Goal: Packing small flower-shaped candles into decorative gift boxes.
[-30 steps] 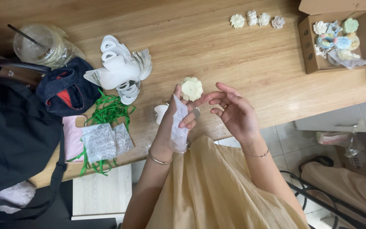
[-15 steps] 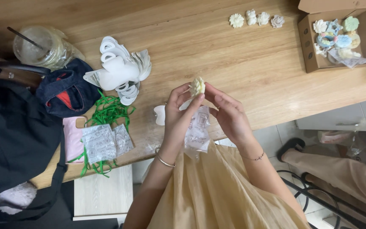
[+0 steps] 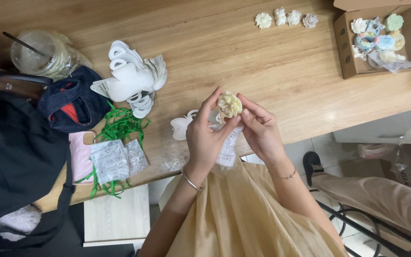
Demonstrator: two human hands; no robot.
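Both my hands are on one pale yellow flower-shaped piece (image 3: 229, 104), ridged petals, matte, looks moulded like soap or wax. My left hand (image 3: 205, 138) pinches it from the left side with thumb and fingertips, my right hand (image 3: 259, 131) pinches it from the right, fingers curled in. The flower sits over the near edge of the wooden table (image 3: 262, 66), light grain, smooth finish. A thin clear plastic bag (image 3: 225, 147) with print on it hangs just under the flower, between my palms, crinkled; can't tell which hand carries it.

Relative to the flower:
- just left, on the table: a small white cut-out tag (image 3: 181, 127), flat, rounded lobes
- further left and up: a stack of white die-cut tags (image 3: 130, 85), glossy card, looped shapes
- left and below that: tangle of green ribbon (image 3: 120, 128), thin strips, with crinkled clear packets (image 3: 115, 159) on top and a pink phone (image 3: 79, 157) beside them
- far left: dark denim pouch (image 3: 72, 102), clear plastic cup with straw (image 3: 44, 52), black fabric bag (image 3: 15, 157)
- up and right: row of four small flower pieces (image 3: 286, 19), cream to pale mauve
- far right: open cardboard box (image 3: 348, 52) holding pastel moulded pieces, blue, green, white
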